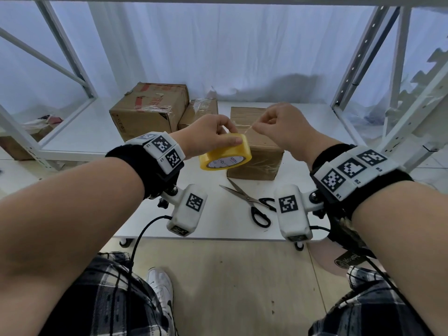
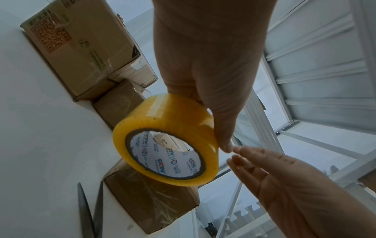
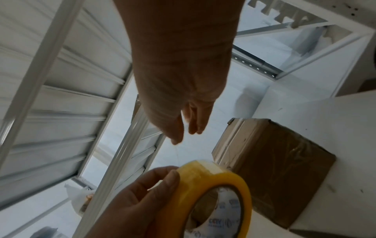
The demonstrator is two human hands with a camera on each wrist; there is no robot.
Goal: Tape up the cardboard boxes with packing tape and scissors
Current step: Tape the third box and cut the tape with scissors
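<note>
Above the middle of the white surface (image 1: 101,132) we hold a glossy yellow tape roll (image 1: 225,152) in our left hand (image 1: 208,134), thumb curled over its smooth outer band and fingers (image 3: 142,191) wrapped round the far side; its white printed cardboard core faces back toward us. Our right hand (image 1: 283,127) hangs just beside it, thumb and forefinger pressed together on a thin, clear strand of tape (image 1: 244,128) that runs back to the roll. Below the hands sits a squat brown cardboard box (image 1: 257,161), wrinkled clear film shining across its sides. Toward the far edge stand a larger box (image 1: 148,112) with red print and crinkled tape on top, and a small film-wrapped box (image 1: 198,110) touching it. Near the front edge lie steel scissors (image 1: 249,200) with black looped handles, blades parted, just beside the squat box. White perforated metal shelf posts (image 1: 358,57) rise at the surface's far corners.
</note>
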